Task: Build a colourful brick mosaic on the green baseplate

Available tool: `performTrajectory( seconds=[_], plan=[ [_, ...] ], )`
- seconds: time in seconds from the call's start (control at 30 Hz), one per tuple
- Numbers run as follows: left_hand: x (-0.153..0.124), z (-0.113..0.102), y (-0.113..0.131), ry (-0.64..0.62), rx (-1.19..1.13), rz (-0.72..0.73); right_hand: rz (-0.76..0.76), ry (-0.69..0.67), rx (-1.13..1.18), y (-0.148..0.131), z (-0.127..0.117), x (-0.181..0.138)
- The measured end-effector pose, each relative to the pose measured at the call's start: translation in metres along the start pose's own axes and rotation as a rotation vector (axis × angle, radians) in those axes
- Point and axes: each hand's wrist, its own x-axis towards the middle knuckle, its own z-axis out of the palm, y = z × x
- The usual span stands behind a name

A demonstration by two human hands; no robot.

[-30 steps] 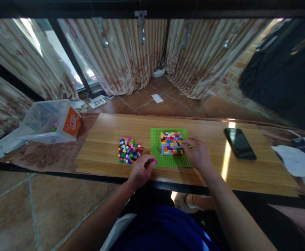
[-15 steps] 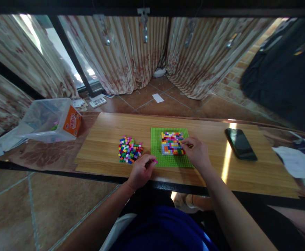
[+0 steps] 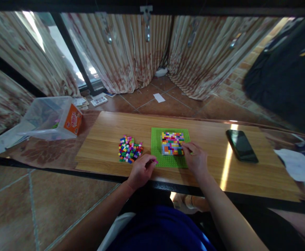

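Shifted nearer me, my right grip (image 3: 197, 157) meets the brick block (image 3: 171, 143); its hold I cannot tell. My left grip (image 3: 142, 170) pinches a pink brick (image 3: 156, 161).

Across the middle of the frame runs the tabletop (image 3: 210, 134), a baseplate (image 3: 156, 143) at its centre with a brick structure (image 3: 172, 143) on top. Left of these lies a brick pile (image 3: 130, 150) — the left hand (image 3: 142, 170) before it, to the right. The right hand (image 3: 196, 158) is at the structure's right side; a phone (image 3: 242, 146) lies farther right. Centre left — a box (image 3: 72, 120); behind, upper frame, curtains (image 3: 131, 55).
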Motion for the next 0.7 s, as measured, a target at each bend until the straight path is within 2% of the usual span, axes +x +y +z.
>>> performTrajectory(
  seconds=[0.3, 0.57, 0.7],
  plan=[
    [0.002, 0.001, 0.001, 0.021, -0.036, -0.033, -0.052, -0.079, -0.071, -0.002, -0.007, 0.0],
    [0.002, 0.001, 0.001, 0.016, -0.079, -0.056, 0.002, 0.052, -0.033, -0.021, -0.007, -0.038],
    [0.002, 0.001, 0.002, 0.016, -0.051, -0.042, 0.004, 0.062, -0.023, -0.021, -0.003, -0.039]
  ],
)
